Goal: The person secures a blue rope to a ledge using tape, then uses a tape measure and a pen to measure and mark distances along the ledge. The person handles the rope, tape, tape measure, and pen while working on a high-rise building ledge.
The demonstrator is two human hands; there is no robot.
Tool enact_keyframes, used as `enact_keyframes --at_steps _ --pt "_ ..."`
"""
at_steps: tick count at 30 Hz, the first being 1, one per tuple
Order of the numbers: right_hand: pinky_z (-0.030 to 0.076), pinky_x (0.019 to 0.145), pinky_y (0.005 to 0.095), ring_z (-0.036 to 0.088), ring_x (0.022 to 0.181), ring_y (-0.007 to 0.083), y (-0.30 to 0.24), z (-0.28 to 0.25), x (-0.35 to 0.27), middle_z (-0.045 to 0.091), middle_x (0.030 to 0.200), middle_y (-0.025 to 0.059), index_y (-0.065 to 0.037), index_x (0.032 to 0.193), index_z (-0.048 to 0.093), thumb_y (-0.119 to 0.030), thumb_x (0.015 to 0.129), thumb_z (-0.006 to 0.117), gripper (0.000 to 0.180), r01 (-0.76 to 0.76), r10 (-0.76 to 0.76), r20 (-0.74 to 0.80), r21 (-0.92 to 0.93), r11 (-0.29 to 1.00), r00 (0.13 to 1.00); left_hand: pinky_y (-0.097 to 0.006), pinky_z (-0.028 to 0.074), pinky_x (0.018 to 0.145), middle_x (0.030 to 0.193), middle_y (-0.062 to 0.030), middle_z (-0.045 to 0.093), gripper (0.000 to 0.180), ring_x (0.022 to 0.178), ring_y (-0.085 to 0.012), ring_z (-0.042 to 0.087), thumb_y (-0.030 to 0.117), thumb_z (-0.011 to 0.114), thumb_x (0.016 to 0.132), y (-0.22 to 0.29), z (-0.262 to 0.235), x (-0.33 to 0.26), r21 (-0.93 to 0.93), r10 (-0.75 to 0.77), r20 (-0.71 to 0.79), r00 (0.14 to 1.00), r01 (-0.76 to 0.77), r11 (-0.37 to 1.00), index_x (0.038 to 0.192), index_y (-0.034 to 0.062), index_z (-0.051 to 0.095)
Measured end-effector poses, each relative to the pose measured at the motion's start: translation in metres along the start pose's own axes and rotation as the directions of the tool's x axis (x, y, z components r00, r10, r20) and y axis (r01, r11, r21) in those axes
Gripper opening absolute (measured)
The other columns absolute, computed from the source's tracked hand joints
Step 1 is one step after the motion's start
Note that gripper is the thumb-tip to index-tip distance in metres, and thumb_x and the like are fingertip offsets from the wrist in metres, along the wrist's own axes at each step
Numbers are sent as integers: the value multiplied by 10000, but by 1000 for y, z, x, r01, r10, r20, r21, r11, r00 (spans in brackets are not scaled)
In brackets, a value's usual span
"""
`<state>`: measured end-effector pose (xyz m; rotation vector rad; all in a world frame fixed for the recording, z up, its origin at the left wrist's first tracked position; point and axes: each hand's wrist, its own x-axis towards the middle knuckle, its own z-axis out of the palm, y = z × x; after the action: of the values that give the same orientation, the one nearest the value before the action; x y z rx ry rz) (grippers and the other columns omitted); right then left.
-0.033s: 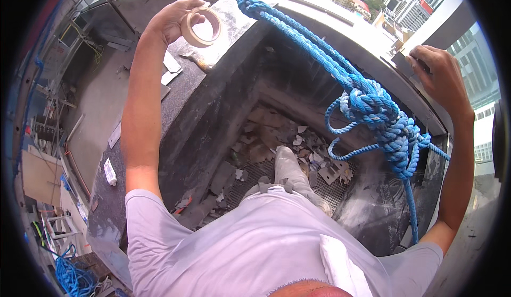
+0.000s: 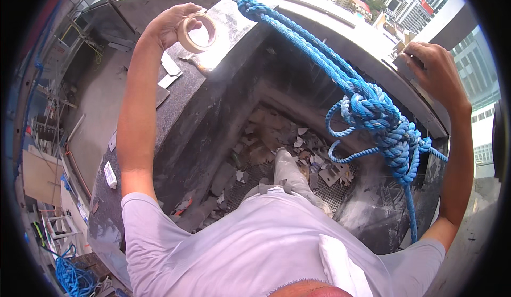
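Tape roll (image 2: 186, 39), tan, held in left grip (image 2: 171, 26); right grip (image 2: 437, 72) curled near ledge (image 2: 366, 42), contents cannot be told.

A tape roll (image 2: 183, 37) is held in the left hand (image 2: 173, 24) over the left ledge (image 2: 167, 110), on which a tube (image 2: 110, 174) is laid farther back. Fragments (image 2: 315, 158) are strewn in the pit (image 2: 202, 116); knotted rope (image 2: 375, 108) is strung left of the right hand (image 2: 435, 74).

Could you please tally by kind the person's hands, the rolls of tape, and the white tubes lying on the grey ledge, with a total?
Hands: 2, the left hand and right hand
Tape rolls: 1
White tubes: 1
Total: 4
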<state>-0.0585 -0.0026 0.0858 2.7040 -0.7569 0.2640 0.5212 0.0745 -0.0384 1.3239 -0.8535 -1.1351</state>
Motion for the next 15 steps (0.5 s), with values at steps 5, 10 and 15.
enact_keyframes --at_steps 5,10,15 --pt "587 763 465 751 807 346 53 91 110 753 859 171 -14 962 765 -163 1009 745 158 106 -107 98 20 994 989 -201 657 632 1051 -127 691 284 807 -143 746 129 665 1075 8 -41 19 112 -103 -185 977 125 986 1264 -83 653" --pt "613 759 470 769 777 366 101 173 212 749 794 207 -6 963 791 -180 1033 723 199 181 -188 41 126 975 981 -246 563 470 980 -55 711 264 581 -102 681 206 669 1094 33 -72 75 656 112 -303 946 123 744 1290 32 701" --pt "613 781 470 773 816 368 122 264 292 777 866 212 -20 998 805 -224 1028 731 219 112 -124 11 346 931 992 -372 612 669 1058 -142 717 238 702 -241 753 258 712 1079 -22 -102 141 997 554 -76 829 71 31 1189 65 799"
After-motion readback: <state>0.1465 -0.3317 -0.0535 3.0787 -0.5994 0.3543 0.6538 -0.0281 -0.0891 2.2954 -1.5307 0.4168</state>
